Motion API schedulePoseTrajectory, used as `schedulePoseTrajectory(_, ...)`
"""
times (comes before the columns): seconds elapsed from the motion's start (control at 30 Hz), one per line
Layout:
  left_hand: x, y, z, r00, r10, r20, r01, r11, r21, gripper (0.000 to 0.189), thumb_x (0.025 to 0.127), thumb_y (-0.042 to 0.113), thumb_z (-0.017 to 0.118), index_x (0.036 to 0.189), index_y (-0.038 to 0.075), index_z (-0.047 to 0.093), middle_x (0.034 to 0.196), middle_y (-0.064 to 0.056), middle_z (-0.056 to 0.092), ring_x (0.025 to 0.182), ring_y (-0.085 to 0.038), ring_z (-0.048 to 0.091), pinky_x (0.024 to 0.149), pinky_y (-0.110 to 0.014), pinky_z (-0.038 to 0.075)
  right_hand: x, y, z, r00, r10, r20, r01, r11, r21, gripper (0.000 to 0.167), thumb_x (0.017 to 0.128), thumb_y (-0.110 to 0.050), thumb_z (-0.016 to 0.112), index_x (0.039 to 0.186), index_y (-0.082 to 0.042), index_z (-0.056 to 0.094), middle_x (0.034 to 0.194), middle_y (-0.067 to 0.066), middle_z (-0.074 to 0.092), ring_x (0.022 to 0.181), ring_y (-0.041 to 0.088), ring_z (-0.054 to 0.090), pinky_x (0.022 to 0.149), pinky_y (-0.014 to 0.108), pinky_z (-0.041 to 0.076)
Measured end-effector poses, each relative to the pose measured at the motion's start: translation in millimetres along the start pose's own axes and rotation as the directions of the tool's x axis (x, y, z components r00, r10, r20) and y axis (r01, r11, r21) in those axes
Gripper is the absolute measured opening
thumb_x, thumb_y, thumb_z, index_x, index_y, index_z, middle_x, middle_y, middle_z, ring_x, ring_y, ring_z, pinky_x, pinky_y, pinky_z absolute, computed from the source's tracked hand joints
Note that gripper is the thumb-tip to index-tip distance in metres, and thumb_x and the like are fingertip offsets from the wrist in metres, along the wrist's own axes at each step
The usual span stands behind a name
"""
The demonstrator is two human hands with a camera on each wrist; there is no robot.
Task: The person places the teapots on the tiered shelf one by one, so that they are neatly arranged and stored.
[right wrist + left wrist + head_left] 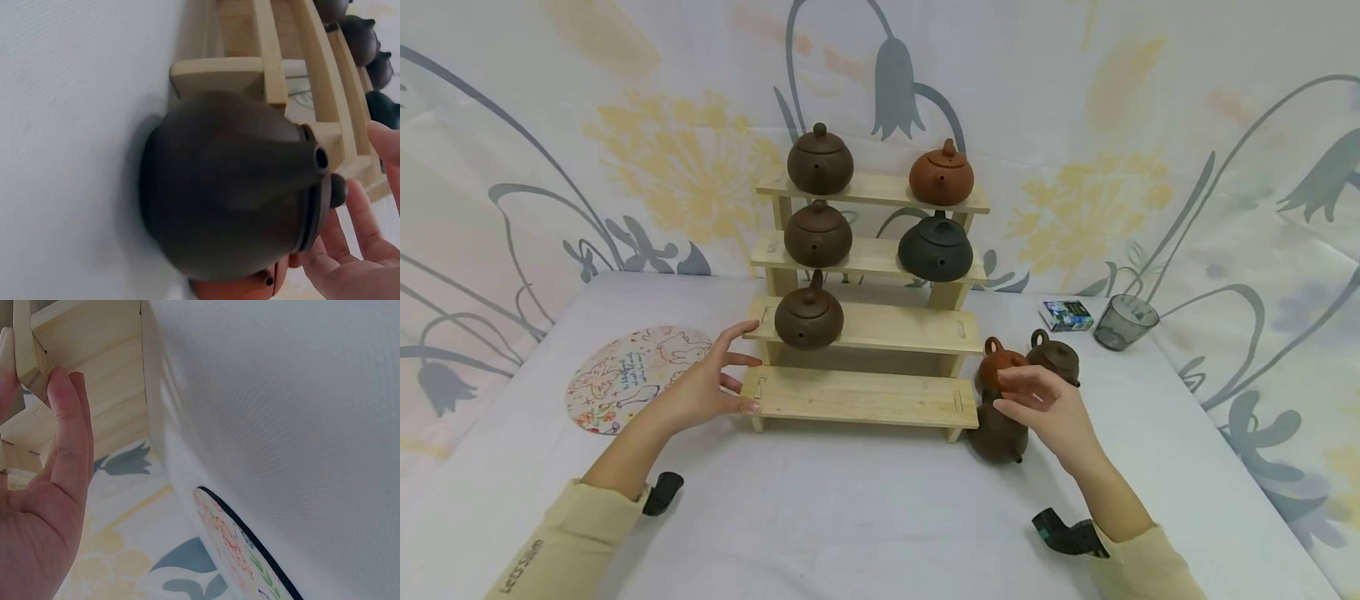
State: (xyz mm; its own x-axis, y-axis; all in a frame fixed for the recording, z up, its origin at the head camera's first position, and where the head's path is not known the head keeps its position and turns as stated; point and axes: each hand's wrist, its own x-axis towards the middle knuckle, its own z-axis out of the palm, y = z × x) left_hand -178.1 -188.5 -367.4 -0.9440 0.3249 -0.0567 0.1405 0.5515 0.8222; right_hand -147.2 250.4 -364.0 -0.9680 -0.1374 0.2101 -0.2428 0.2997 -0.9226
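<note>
The fingertips of my left hand [703, 387] touch the left end of a stepped wooden display stand [861, 396], by its two lower boards. In the left wrist view, the fingers [69, 434] are extended beside a board's end. My right hand [1052, 408] hovers over a dark brown teapot [1000, 437] beside the stand's right end. Its fingers are loosely bent near the lid knob [338, 190], with the thumb apart from it. Behind that pot stand a reddish-brown teapot [997, 358] and another brown teapot [1055, 358], partly hidden by the hand.
The upper boards carry several teapots: a brown one [809, 318], another brown one [817, 237], a black one [936, 250], a dark one [820, 164] and a reddish one [942, 177]. A patterned round mat [625, 379] lies left; a small box [1066, 316] and grey glass [1126, 322] are right.
</note>
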Motion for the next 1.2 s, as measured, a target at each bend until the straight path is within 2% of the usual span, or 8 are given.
schedulePoseTrajectory(0.17, -0.4, 1.0, -0.5, 1.000, 0.009, 0.001, -0.009, 1.000, -0.015, 0.105, 0.073, 0.001, 0.078, 0.148, 0.026, 0.009, 0.128, -0.025, 0.048, 0.084, -0.028, 0.056, 0.067, -0.036, 0.047, -4.2, 8, -5, 0.998, 0.051, 0.040, -0.049, 0.997, -0.067, 0.039, 0.080, -0.005, 0.072, 0.114, 0.006, 0.056, 0.114, 0.020, 0.055, 0.103, 0.013, 0.055, 0.084, 0.021, 0.045)
schedulePoseTrajectory(0.3, -1.6, 0.8, 0.0, 1.000, 0.012, -0.004, -0.012, 1.000, -0.011, 0.104, 0.073, 0.001, 0.078, 0.147, 0.027, 0.010, 0.128, -0.024, 0.048, 0.084, -0.028, 0.056, 0.067, -0.036, 0.047, -8.3, 14, -9, 0.985, 0.134, 0.107, -0.121, 0.985, -0.120, 0.044, 0.079, -0.011, 0.075, 0.117, 0.001, 0.057, 0.120, 0.016, 0.054, 0.105, 0.012, 0.052, 0.090, 0.029, 0.042)
schedulePoseTrajectory(0.43, -2.3, 0.9, 0.4, 1.000, 0.017, -0.010, -0.017, 1.000, -0.001, 0.104, 0.072, 0.001, 0.078, 0.147, 0.026, 0.009, 0.127, -0.024, 0.049, 0.084, -0.027, 0.056, 0.067, -0.036, 0.047, -9.8, 19, -14, 0.966, 0.175, 0.188, -0.157, 0.982, -0.110, 0.049, 0.078, -0.011, 0.075, 0.121, 0.000, 0.055, 0.126, 0.015, 0.049, 0.110, 0.020, 0.048, 0.091, 0.041, 0.040)
schedulePoseTrajectory(0.67, -0.6, 1.0, -0.3, 1.000, 0.007, -0.001, -0.007, 1.000, -0.002, 0.105, 0.072, 0.001, 0.078, 0.147, 0.027, 0.009, 0.128, -0.025, 0.048, 0.084, -0.028, 0.056, 0.068, -0.036, 0.047, -8.7, 26, -18, 0.936, 0.230, 0.266, -0.219, 0.973, -0.072, 0.057, 0.076, -0.009, 0.076, 0.126, 0.000, 0.049, 0.134, 0.019, 0.039, 0.120, 0.042, 0.036, 0.083, 0.043, 0.042)
schedulePoseTrajectory(0.77, 0.0, 1.1, 0.1, 1.000, 0.001, 0.001, -0.001, 1.000, 0.002, 0.106, 0.072, 0.001, 0.078, 0.147, 0.027, 0.008, 0.128, -0.024, 0.048, 0.084, -0.027, 0.056, 0.067, -0.036, 0.047, -8.7, 28, -19, 0.927, 0.244, 0.286, -0.229, 0.970, -0.087, 0.061, 0.076, -0.010, 0.077, 0.128, -0.002, 0.048, 0.138, 0.018, 0.037, 0.123, 0.045, 0.033, 0.084, 0.044, 0.040)
schedulePoseTrajectory(0.97, -0.1, 0.9, 0.8, 1.000, 0.013, 0.005, -0.013, 1.000, 0.001, 0.106, 0.072, 0.002, 0.079, 0.147, 0.027, 0.008, 0.128, -0.025, 0.049, 0.083, -0.027, 0.056, 0.067, -0.036, 0.047, -9.5, 29, -16, 0.942, 0.232, 0.243, -0.204, 0.969, -0.137, 0.059, 0.073, -0.012, 0.080, 0.125, -0.006, 0.053, 0.133, 0.017, 0.043, 0.111, 0.039, 0.045, 0.076, 0.040, 0.044)
schedulePoseTrajectory(1.2, -0.2, -0.9, -0.2, 1.000, 0.008, 0.009, -0.008, 1.000, 0.008, 0.105, 0.072, 0.002, 0.078, 0.147, 0.027, 0.008, 0.128, -0.024, 0.048, 0.084, -0.027, 0.056, 0.067, -0.036, 0.047, -9.1, 19, -19, 0.957, 0.221, 0.187, -0.189, 0.966, -0.173, 0.059, 0.071, -0.013, 0.081, 0.123, -0.006, 0.055, 0.129, 0.017, 0.045, 0.104, 0.034, 0.048, 0.070, 0.038, 0.047)
